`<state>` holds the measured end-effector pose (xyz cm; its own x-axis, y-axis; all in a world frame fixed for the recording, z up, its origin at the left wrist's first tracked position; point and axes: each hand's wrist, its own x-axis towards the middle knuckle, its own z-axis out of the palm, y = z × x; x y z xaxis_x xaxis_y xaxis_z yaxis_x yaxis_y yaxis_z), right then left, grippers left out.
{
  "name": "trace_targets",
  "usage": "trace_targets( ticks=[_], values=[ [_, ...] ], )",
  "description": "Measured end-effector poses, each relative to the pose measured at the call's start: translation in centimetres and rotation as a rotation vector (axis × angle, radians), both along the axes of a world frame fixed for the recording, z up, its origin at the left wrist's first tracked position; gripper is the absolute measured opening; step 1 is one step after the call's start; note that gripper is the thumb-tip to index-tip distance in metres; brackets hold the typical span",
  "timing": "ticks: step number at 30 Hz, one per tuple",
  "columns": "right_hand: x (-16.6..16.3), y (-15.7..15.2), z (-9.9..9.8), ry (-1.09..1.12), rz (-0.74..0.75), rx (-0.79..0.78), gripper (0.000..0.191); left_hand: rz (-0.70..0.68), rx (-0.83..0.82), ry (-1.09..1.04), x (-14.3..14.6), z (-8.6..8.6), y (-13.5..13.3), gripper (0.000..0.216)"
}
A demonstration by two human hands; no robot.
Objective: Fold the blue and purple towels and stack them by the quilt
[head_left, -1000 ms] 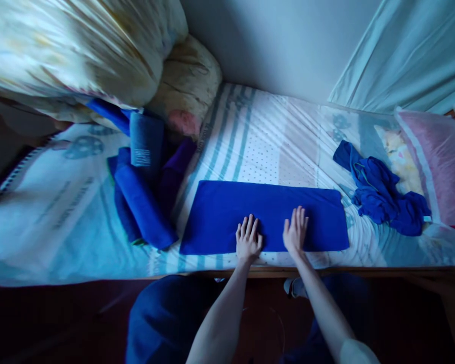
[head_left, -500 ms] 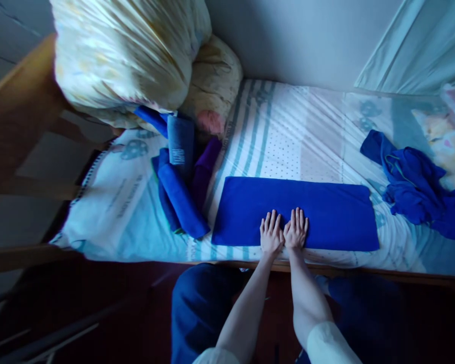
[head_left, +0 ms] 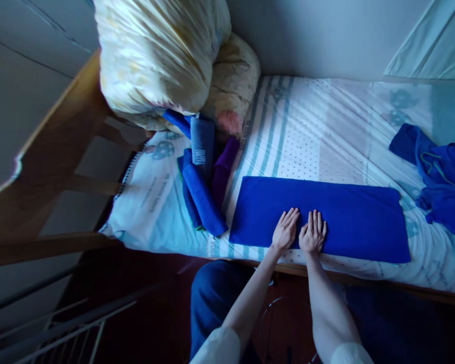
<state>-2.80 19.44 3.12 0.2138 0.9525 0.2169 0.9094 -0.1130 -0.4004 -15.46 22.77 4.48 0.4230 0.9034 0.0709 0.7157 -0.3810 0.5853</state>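
A blue cloth [head_left: 352,217], spread flat in a long rectangle, lies along the front edge of the bed. My left hand [head_left: 285,230] rests palm down near its middle, fingers stretched out and angled to the right. Just beside it, my right hand [head_left: 313,232] presses flat on the same cloth with its fingers pointing away from me. Left of the cloth sit several rolled cloths: a bright blue roll [head_left: 202,197], a grey-blue roll [head_left: 202,141] and a purple roll [head_left: 225,164].
A crumpled blue cloth [head_left: 445,177] lies on the patterned bed sheet [head_left: 303,131] at right. Large pale pillows or bedding [head_left: 159,55] are piled at the far left, by the wooden bed end [head_left: 56,146]. A metal rack [head_left: 76,338] stands low at left.
The view has shifted left, so the bed's contents appear further right. My left hand has turned so its fingers slant rightward, and a slightly wider gap shows between the hands.
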Motion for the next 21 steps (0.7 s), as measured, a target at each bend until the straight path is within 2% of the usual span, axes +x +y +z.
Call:
trace_targets(
  ticks=[3, 8, 13, 17, 19, 21],
  values=[
    [-0.3, 0.1, 0.5, 0.0, -0.004, 0.013, 0.061, 0.044, 0.023, 0.029, -3.8, 0.1, 0.1, 0.058],
    [-0.3, 0.1, 0.6, 0.002, -0.003, 0.009, 0.062, 0.234, 0.059, 0.059, -10.0, -0.4, 0.3, 0.056],
    [-0.4, 0.2, 0.8, -0.007, -0.013, 0.006, 0.059, 0.43, 0.039, 0.061, -13.9, -0.7, 1.3, 0.059],
    [-0.5, 0.2, 0.9, -0.004, -0.022, 0.008, 0.056, 0.556, 0.033, 0.063, -14.5, -0.5, 1.9, 0.058],
    [-0.6, 0.2, 0.9, 0.001, -0.024, 0.006, 0.056, 0.595, 0.055, 0.09, -13.4, -0.2, 1.9, 0.058],
    [-0.5, 0.2, 0.8, 0.006, -0.025, 0.0, 0.056, 0.556, 0.075, 0.118, -10.8, 0.3, 1.5, 0.058]
  ],
)
